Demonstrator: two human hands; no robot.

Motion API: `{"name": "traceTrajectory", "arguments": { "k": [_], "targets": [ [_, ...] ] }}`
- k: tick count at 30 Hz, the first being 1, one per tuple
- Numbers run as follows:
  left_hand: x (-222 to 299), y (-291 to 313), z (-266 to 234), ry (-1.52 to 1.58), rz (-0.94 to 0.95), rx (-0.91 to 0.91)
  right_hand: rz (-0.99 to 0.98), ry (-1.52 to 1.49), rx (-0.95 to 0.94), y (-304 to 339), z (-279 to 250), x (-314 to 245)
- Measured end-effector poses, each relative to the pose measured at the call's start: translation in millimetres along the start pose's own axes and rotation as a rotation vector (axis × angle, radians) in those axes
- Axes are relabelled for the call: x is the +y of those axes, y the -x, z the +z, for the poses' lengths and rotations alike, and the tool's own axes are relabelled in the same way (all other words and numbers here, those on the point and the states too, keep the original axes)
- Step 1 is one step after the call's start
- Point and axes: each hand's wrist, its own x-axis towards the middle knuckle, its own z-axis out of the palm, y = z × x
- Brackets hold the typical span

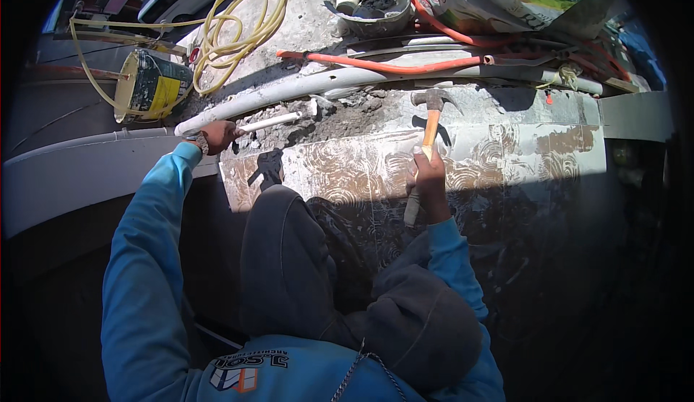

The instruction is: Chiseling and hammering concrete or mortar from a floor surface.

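My right hand (pixel 431 178) is wrapped round the wooden handle of a claw hammer (pixel 434 103), whose dark steel head points away from me above pale concrete. My left hand (pixel 217 136) is closed on the near end of a white rod-like piece (pixel 271 122). Its far end lies over broken grey rubble (pixel 350 116) in a chipped strip; I cannot make out whether it is a tube or a tool. Between me and the rubble runs a tiled surface (pixel 463 163) with swirled white and brown smears. A crumpled black cloth or glove (pixel 269 165) lies on its left part.
A long grey-white pipe (pixel 289 90) runs behind the rubble, with an orange hose (pixel 390 65) beyond. Farther back are a grey bucket (pixel 369 22) of items, a printed sack (pixel 506 1), a coiled yellow hose (pixel 242 22) and a tipped dark bucket (pixel 153 84).
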Motion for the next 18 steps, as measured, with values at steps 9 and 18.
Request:
{"name": "traceTrajectory", "arguments": {
  "k": [9, 18],
  "targets": [
    [137.8, -100.6, 44.6, 0.326, 0.279, 0.096, -0.027, 0.258, 0.306, 96.8, -53.3, -25.6],
    [24.5, -77.9, 62.7, 0.313, 0.228, 0.079, 0.031, 0.391, 0.659, 210.7, -89.1, -22.4]
  ]
}}
